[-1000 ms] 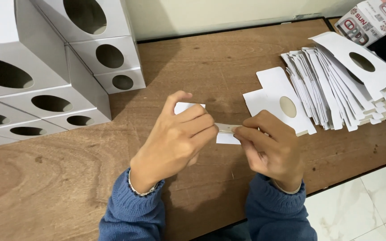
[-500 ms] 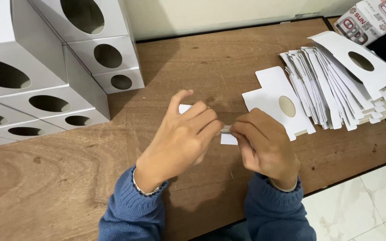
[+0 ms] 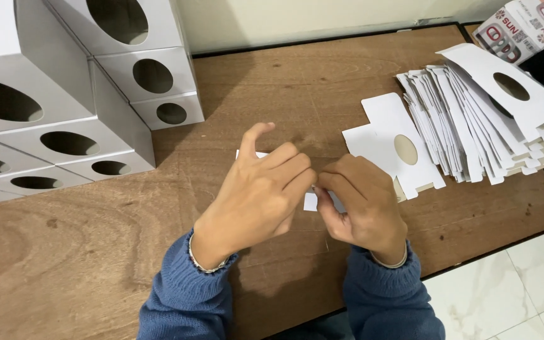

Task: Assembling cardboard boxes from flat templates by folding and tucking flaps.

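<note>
Stacked white boxes with oval holes (image 3: 83,82), fanned flat cardboard blanks (image 3: 480,119), wooden table (image 3: 64,264).

The table (image 3: 360,82) is showing brown wood grain with a thin black edge. At its left edge the boxes (image 3: 51,107) are looking white-grey, each with a dark oval hole. Near the right edge the stack of flat card pieces (image 3: 473,132) is showing white. The sleeves (image 3: 184,296) are appearing blue knit. At the far right corner a packet (image 3: 524,25) is showing red and white print. The floor (image 3: 517,289) is looking pale, marbled tile.
</note>
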